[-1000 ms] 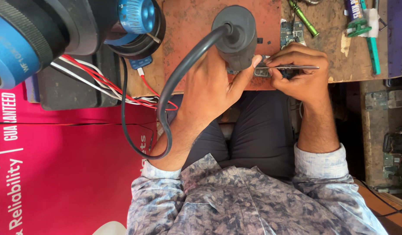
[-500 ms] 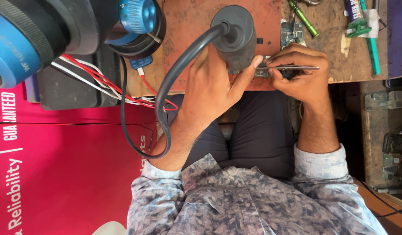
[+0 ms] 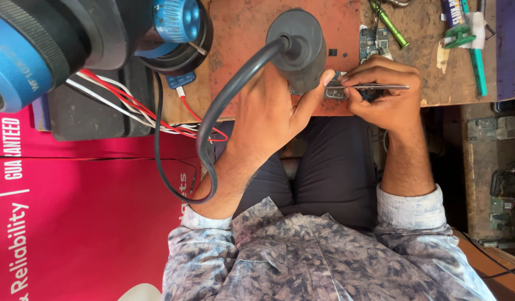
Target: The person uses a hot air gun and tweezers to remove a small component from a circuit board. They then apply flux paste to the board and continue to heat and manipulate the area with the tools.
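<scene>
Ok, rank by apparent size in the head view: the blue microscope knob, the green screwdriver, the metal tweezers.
1. blue microscope knob, though it sits nearer the camera
2-3. metal tweezers and green screwdriver: similar, both partly hidden, unranked

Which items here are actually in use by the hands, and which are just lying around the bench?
In use: hot-air handle gripped in the left hand; tweezers in the right hand; small circuit board between them.

Lying about: green screwdriver, second board, tube, teal tool, red and white wires, blue-knobbed microscope.
</scene>
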